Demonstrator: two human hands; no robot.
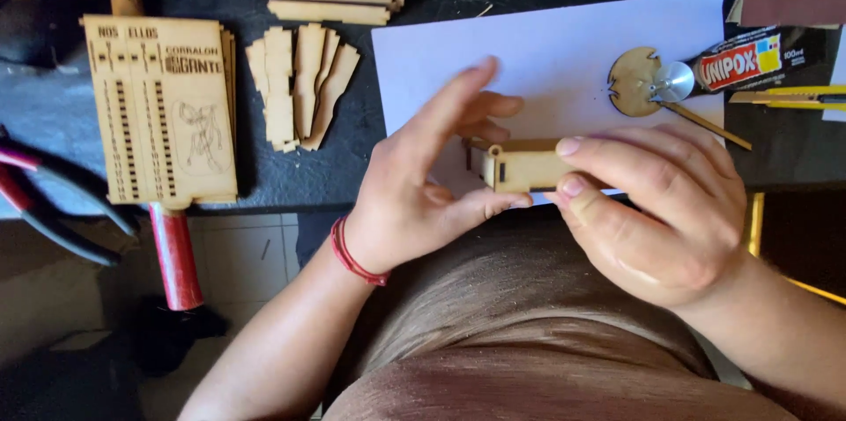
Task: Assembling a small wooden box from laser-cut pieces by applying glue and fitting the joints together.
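A small pale wooden box piece (522, 165) with slots sits between both hands at the near edge of a white paper sheet (546, 51). My left hand (423, 183) holds its left end, thumb below and fingers spread behind it; a red cord circles that wrist. On the right end, my right hand (656, 209) pinches the same piece with fingers on top and the thumb underneath.
A dark work table (291, 174) carries a fan of thin wooden cut-outs (300, 86), an engraved wooden panel (163, 108), stacked wooden strips (335, 5), a round wooden disc (636, 81), a glue tube (749, 59), a yellow knife (793, 96), and red-handled pliers (44, 201).
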